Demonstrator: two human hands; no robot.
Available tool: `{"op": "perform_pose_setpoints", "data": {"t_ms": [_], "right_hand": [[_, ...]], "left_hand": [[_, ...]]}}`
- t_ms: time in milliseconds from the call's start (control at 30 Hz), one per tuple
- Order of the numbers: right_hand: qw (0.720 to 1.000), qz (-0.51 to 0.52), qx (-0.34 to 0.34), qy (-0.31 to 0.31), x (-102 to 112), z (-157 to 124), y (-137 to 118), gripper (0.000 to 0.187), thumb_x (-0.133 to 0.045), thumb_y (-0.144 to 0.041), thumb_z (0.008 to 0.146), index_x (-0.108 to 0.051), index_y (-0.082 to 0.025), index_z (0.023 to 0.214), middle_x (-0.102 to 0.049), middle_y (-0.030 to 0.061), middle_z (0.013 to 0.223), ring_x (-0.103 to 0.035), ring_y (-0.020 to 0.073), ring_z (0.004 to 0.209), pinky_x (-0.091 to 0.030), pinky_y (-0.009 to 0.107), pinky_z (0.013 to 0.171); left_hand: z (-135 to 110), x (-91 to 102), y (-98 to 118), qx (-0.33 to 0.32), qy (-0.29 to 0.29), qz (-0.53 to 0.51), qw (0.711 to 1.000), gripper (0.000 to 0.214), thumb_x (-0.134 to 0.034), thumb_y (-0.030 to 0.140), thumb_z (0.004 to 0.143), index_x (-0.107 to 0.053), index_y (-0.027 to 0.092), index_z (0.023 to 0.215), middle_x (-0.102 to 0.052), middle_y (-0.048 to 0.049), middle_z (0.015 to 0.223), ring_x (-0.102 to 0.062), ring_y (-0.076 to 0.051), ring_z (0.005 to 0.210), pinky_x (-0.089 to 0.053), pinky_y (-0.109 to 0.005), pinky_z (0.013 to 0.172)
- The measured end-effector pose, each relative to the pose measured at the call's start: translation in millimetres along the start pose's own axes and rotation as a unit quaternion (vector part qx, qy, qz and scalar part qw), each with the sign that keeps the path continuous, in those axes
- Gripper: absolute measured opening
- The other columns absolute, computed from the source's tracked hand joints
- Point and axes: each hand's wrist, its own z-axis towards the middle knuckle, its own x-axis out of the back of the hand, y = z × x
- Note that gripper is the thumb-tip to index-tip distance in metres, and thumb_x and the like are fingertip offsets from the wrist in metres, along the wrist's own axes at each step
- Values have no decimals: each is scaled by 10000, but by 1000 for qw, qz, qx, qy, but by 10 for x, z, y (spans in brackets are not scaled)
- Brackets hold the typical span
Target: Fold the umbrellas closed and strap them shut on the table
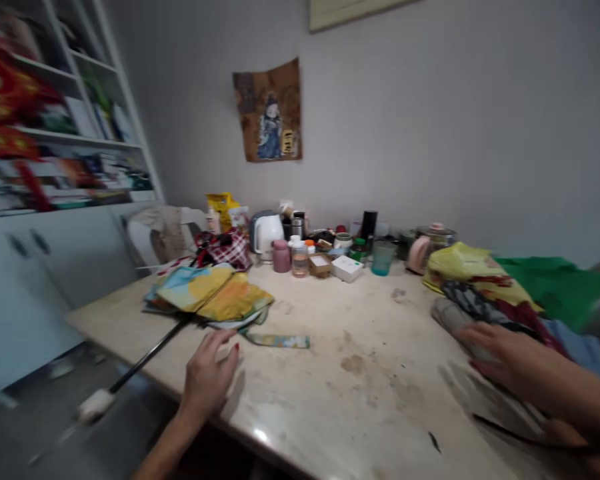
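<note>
A folded umbrella (230,297) with a yellow, orange and blue canopy lies on the table's left side. Its black shaft juts past the table edge and ends in a white handle (96,405). My left hand (209,373) hovers by the near edge of the canopy, fingers and thumb apart, holding nothing I can see. Just right of its fingertips lies a patterned fabric strip (283,341). On the right, my right hand (510,353) is stretched out, slightly blurred, over a grey cloth item (447,317) beside a pile of clothes; whether it touches is unclear.
Along the wall stand a white kettle (269,232), a pink jar (281,257), a small white box (347,268) and a teal cup (381,259). A yellow bag (465,267) tops the right-hand pile. A dark cord (510,435) curves near the front right, beside a blurred skin-coloured shape.
</note>
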Motion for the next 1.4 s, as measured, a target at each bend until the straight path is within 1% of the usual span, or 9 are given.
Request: {"op": "perform_pose_setpoints", "data": {"t_ms": [233,433,600,733,867,967,1133,1233,1400], "right_hand": [[980,-68,146,-115,-375,-729,-356,476,-464,-541,887,-631,-363,1296,-633,56,1314,-646,332,1130,-551,539,934],[977,-27,120,-173,-277,-704,-809,511,-484,-476,856,-679,-228,1258,-631,113,1294,-630,335,1156,-532,479,979],[977,10,90,-193,-225,-737,-969,514,-486,-440,837,-701,-181,1225,-633,132,1285,-619,334,1174,-499,464,1020],[979,47,66,-188,-223,-814,-913,527,-486,-474,836,-700,-192,1226,-629,137,1297,-591,347,1213,-473,493,1045],[975,130,60,-172,-128,-759,-1072,524,-500,-502,853,-681,-192,1236,-634,164,1288,-677,303,1047,-542,446,947],[949,238,64,-197,-76,-650,-1472,538,-503,-521,878,-615,-197,1292,-661,164,1201,-676,248,951,-547,402,879],[841,484,77,-230,-254,-622,-2327,958,-663,-569,767,-227,-143,1506,-568,170,1244,-593,224,1065,-506,339,858],[800,570,34,-184,-385,-683,-2650,749,-547,-639,829,-346,-148,1357,-558,4,800,-486,99,580,-398,232,533],[698,698,-15,-156,-378,-719,-2719,566,-580,-628,774,-384,-197,1084,-544,-36,726,-390,59,514,-255,185,457]], "left_hand": [[464,462,-681,140,-105,343,923,517,-499,349,841,-517,43,1257,-576,-289,1209,-563,-440,1119,-436,-555,904],[602,552,-1208,184,-180,235,937,189,-509,251,806,-647,139,872,-688,-226,1023,-638,-368,1019,-460,-413,830],[487,557,-1150,184,-147,117,965,164,-507,266,797,-508,203,646,-658,-74,726,-636,-253,838,-450,-309,730],[299,630,-725,206,-97,-204,952,282,-529,440,820,-447,202,692,-536,15,616,-522,-139,559,-423,-244,544],[307,714,11,192,-89,-601,771,377,-807,336,655,-530,177,854,-563,22,730,-493,-70,552,-377,-163,458],[416,569,616,135,-131,-668,720,378,-831,301,647,-543,178,857,-540,43,694,-436,-47,478,-350,-158,406],[586,107,1505,57,-131,-673,725,320,-802,238,690,-614,155,935,-610,11,746,-549,-69,567,-451,-177,511],[717,-23,1893,80,-157,-741,648,234,-758,171,721,-639,110,913,-651,-30,770,-593,-83,604,-493,-184,571],[999,-88,2210,267,-263,-776,507,285,-412,201,990,-603,50,843,-614,-64,684,-576,-64,524,-500,-163,533]]}}
